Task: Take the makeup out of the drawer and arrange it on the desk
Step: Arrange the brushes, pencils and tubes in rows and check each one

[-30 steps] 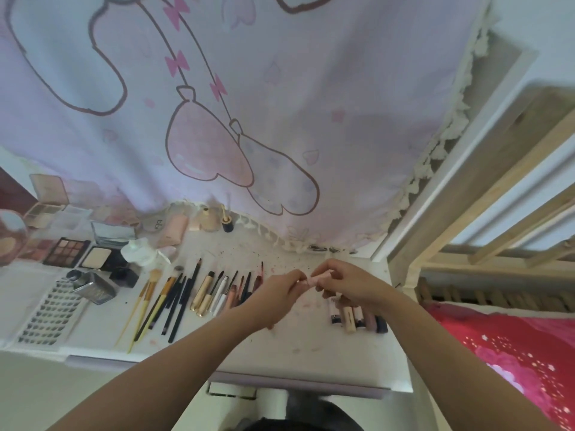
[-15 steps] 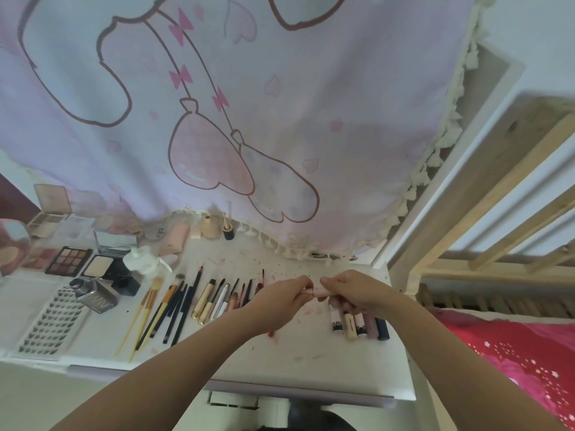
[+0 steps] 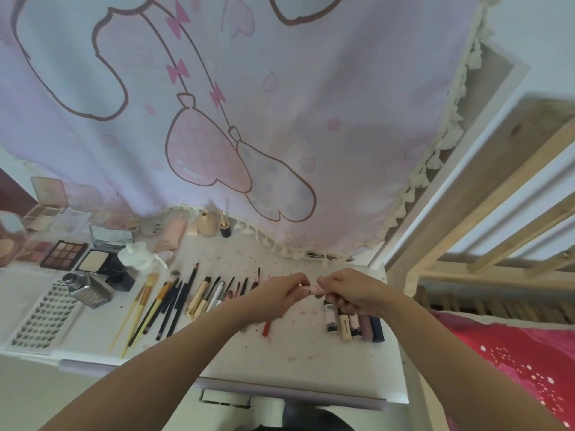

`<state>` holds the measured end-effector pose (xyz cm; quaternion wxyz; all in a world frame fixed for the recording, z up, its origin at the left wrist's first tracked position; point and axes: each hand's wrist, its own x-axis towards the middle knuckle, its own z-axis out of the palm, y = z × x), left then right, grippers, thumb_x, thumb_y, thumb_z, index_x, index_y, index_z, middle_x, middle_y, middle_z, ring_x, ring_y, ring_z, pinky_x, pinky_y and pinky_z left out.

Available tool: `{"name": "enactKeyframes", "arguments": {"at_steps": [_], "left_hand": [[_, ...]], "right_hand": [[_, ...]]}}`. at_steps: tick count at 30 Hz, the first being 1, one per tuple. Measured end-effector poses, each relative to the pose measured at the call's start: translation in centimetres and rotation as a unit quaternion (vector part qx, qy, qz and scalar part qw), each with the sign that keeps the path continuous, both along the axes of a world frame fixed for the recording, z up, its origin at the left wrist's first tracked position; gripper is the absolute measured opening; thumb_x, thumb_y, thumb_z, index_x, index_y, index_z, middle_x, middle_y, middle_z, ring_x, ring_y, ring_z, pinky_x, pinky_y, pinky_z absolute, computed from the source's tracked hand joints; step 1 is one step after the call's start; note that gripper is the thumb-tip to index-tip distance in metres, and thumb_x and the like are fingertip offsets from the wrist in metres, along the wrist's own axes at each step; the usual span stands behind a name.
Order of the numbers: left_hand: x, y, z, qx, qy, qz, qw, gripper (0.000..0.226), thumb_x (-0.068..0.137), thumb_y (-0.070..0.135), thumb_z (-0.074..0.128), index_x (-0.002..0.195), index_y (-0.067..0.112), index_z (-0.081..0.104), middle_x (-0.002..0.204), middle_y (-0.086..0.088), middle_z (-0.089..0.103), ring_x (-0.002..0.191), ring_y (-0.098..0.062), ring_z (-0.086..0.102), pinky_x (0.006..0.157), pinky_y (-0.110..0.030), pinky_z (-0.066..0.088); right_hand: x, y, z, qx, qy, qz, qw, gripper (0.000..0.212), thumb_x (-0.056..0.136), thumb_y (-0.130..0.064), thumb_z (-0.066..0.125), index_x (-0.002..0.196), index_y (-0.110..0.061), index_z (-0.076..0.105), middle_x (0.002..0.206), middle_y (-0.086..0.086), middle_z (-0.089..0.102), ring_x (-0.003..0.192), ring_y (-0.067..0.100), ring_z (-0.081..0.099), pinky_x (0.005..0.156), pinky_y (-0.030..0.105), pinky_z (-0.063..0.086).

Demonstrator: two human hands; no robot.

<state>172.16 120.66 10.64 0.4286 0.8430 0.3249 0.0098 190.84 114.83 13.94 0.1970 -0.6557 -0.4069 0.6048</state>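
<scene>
Both hands meet over the middle of the white desk (image 3: 311, 362). My left hand (image 3: 277, 298) and my right hand (image 3: 354, 293) each pinch one end of a small pink lip tube (image 3: 312, 288), held level above the desk. Below my right hand several lip tubes (image 3: 351, 326) lie side by side. Left of my hands a row of brushes and pencils (image 3: 174, 301) is laid out. A red pencil (image 3: 266, 328) pokes out under my left wrist.
Eyeshadow palettes (image 3: 63, 255), a powder compact (image 3: 93, 262), a lash tray (image 3: 43, 318) and bottles (image 3: 90, 290) fill the desk's left part. A pink curtain (image 3: 249, 119) hangs behind. A wooden bed frame (image 3: 497, 188) and red bedding (image 3: 522, 356) are at the right.
Both hands have stayed together on the pink tube; they sit slightly lower in the frame as my head tilted up a little.
</scene>
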Motion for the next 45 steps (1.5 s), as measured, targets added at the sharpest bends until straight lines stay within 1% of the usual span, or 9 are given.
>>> {"name": "enactKeyframes", "arguments": {"at_steps": [7,11,14,19,25,28,32,36,45], "left_hand": [[-2.2,2.8,0.7,-0.22,0.026,-0.037,0.974,0.021,0.1,0.033,0.04,0.086,0.023,0.052,0.066,0.013,0.045,0.058,-0.005,0.038,0.065,-0.021,0.036],[-5.8,4.6,-0.3,-0.322,0.009,0.079,0.943,0.021,0.101,0.023,0.04,0.087,0.013,0.053,0.07,0.003,0.047,0.06,-0.009,0.037,0.061,-0.022,0.032],[-3.0,3.9,-0.9,-0.264,0.008,0.102,0.959,0.019,0.099,0.027,0.044,0.104,0.013,0.054,0.081,0.005,0.062,0.071,-0.009,0.053,0.07,-0.022,0.04],[0.3,2.5,-3.6,-0.166,0.046,0.132,0.976,0.026,0.098,0.028,0.044,0.119,0.013,0.044,0.111,0.001,0.068,0.1,-0.017,0.061,0.089,-0.033,0.047],[2.7,2.1,-6.1,0.05,0.023,0.205,0.977,0.019,0.092,0.026,0.053,0.108,0.016,0.059,0.102,0.0,0.06,0.084,-0.011,0.053,0.074,-0.021,0.04],[3.4,2.5,-6.8,0.068,0.028,0.197,0.978,0.02,0.091,0.024,0.055,0.108,0.015,0.058,0.103,0.0,0.059,0.089,-0.016,0.057,0.079,-0.027,0.046],[3.7,3.0,-7.9,0.108,0.054,0.178,0.977,0.021,0.092,0.026,0.053,0.112,0.017,0.056,0.109,0.0,0.06,0.095,-0.02,0.059,0.087,-0.036,0.046],[4.1,3.7,-9.1,0.177,0.089,0.166,0.966,0.023,0.094,0.028,0.048,0.115,0.021,0.053,0.113,0.003,0.058,0.106,-0.02,0.051,0.091,-0.033,0.034],[4.3,3.7,-10.0,0.19,0.118,0.168,0.96,0.027,0.093,0.03,0.047,0.118,0.021,0.051,0.116,0.002,0.057,0.11,-0.021,0.048,0.089,-0.034,0.03]], "right_hand": [[0.3,0.2,-1.5,0.006,0.035,-0.037,0.999,0.022,0.098,-0.025,0.049,0.086,-0.007,0.054,0.065,-0.001,0.046,0.044,0.004,0.036,0.04,0.015,0.03],[4.0,-0.2,-2.2,0.012,0.039,-0.157,0.987,0.014,0.091,-0.025,0.061,0.09,-0.01,0.06,0.07,-0.001,0.056,0.057,0.007,0.048,0.046,0.016,0.038],[2.7,0.2,-3.9,0.019,0.016,-0.104,0.994,0.019,0.087,-0.032,0.066,0.102,-0.021,0.062,0.087,-0.004,0.07,0.075,0.007,0.064,0.055,0.015,0.048],[1.5,0.7,-6.8,0.051,-0.102,-0.06,0.992,0.014,0.094,-0.036,0.053,0.104,-0.026,0.057,0.094,-0.007,0.067,0.089,0.007,0.063,0.071,0.023,0.053],[1.2,1.1,-9.5,0.109,-0.178,-0.035,0.977,0.021,0.098,-0.036,0.043,0.113,-0.022,0.042,0.104,-0.001,0.066,0.087,0.008,0.062,0.064,0.018,0.046],[0.7,2.0,-10.1,0.167,-0.219,0.009,0.961,0.028,0.1,-0.039,0.037,0.114,-0.019,0.05,0.102,-0.001,0.066,0.088,0.014,0.06,0.069,0.024,0.047],[0.5,3.0,-11.1,0.225,-0.295,0.024,0.929,0.025,0.098,-0.03,0.045,0.111,-0.015,0.06,0.112,0.005,0.055,0.102,0.023,0.05,0.091,0.034,0.042],[-0.2,4.0,-11.5,0.208,-0.274,-0.01,0.939,0.017,0.096,-0.019,0.048,0.109,-0.012,0.056,0.115,0.009,0.051,0.088,0.024,0.055,0.083,0.035,0.047],[-0.6,4.9,-12.3,0.194,-0.332,0.058,0.921,0.02,0.094,-0.015,0.047,0.112,-0.008,0.054,0.117,0.012,0.054,0.109,0.028,0.048,0.086,0.036,0.043]]}}
